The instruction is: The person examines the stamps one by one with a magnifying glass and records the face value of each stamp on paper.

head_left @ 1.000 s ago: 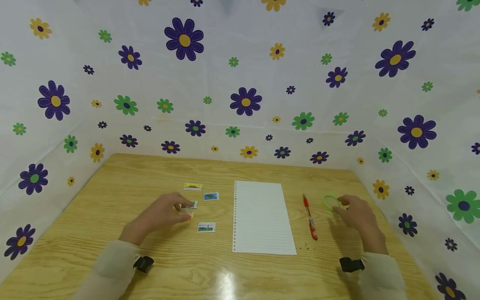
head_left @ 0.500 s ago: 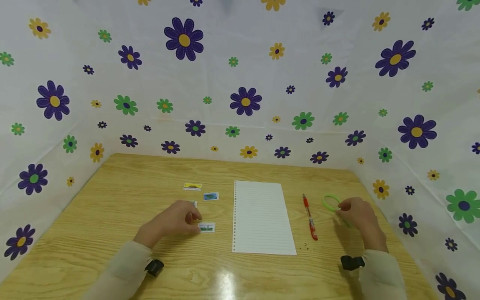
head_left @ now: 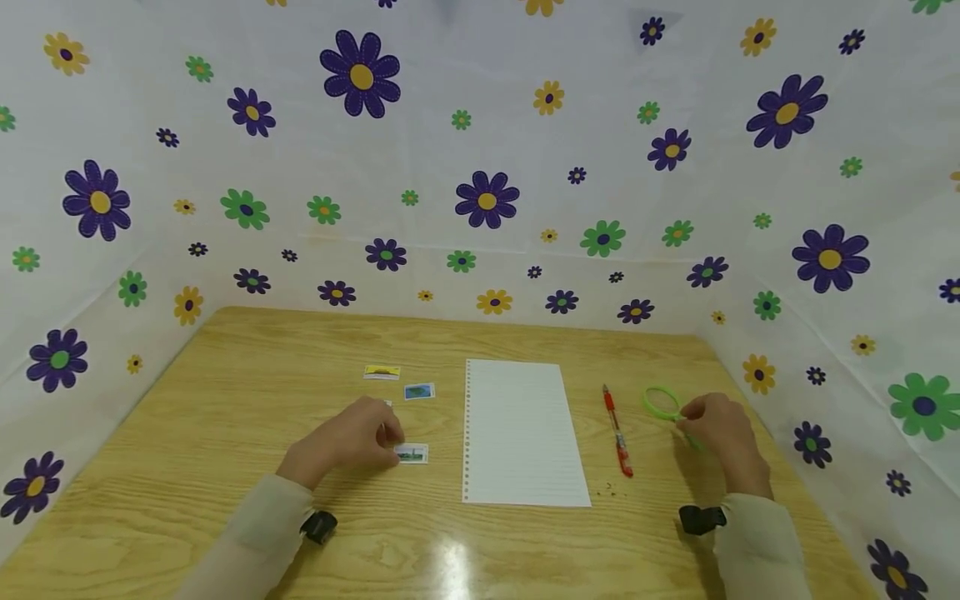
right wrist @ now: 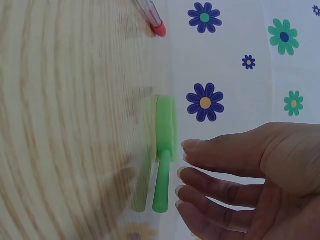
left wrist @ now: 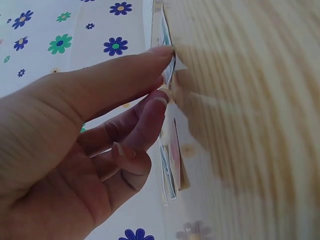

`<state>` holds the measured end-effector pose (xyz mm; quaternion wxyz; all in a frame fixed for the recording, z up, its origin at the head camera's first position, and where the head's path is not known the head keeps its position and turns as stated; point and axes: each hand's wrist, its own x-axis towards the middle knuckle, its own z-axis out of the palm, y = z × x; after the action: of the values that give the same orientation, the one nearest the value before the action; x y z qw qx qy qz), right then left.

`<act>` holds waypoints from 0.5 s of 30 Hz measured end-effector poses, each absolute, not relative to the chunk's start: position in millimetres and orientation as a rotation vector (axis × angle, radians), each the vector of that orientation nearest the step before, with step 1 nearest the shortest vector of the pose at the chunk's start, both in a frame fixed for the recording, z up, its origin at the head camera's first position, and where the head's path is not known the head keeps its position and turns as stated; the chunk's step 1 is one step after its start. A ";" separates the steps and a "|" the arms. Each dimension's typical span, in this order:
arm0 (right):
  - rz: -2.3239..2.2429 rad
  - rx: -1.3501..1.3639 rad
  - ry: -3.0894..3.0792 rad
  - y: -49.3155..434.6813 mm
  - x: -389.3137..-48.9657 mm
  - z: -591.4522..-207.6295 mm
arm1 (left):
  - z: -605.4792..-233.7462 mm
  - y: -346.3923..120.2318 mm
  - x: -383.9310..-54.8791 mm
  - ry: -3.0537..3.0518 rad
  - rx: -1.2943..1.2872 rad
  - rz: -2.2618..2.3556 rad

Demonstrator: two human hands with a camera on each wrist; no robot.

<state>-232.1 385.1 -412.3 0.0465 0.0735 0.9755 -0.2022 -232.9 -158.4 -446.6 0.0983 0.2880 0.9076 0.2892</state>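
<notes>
Thumb and forefinger of my left hand (head_left: 345, 442) pinch the left end of a postage stamp (head_left: 414, 453) with a green landscape, lying on the table. In the left wrist view, the thumb tip lies on this stamp (left wrist: 165, 30). A yellow stamp (head_left: 382, 373) and a blue stamp (head_left: 420, 392) lie farther back; another stamp shows only a corner behind the left hand. My right hand (head_left: 722, 437) hovers by the handle of a green magnifying glass (head_left: 662, 414). The right wrist view shows its relaxed fingertips apart from the magnifying glass (right wrist: 165, 127).
A lined sheet of paper (head_left: 525, 433) lies mid-table, punched along its left edge. Between it and the magnifying glass is a red pen (head_left: 618, 433). Small dark crumbs (head_left: 609, 490) dot the wood below the pen. Flowered white cloth (head_left: 420, 150) encloses the table's back and sides.
My left hand has moved right and nearer, from the two middle stamps to the green landscape stamp, now covering most of those two. The right hand has barely shifted beside the magnifying glass.
</notes>
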 end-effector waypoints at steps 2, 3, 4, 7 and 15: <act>-0.616 0.241 2.967 386.0 -232.7 -411.8 | -446.0 -157.9 -234.2 2.686 0.851 0.852; -0.616 0.248 2.962 386.9 -232.8 -412.3 | -445.7 -157.3 -234.7 2.683 0.846 0.855; -0.617 0.253 2.955 387.8 -232.7 -412.7 | -445.3 -156.8 -235.0 2.680 0.842 0.856; -0.616 0.266 2.942 390.0 -232.6 -414.2 | -444.9 -155.4 -236.0 2.677 0.825 0.852; -0.599 0.253 2.969 391.1 -232.5 -421.3 | -444.5 -154.2 -235.8 2.690 0.810 0.846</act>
<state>-232.5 391.1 -421.3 0.0511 0.0833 0.9755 -0.1970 -235.8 -154.2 -444.5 0.1035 0.2745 0.9119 0.2869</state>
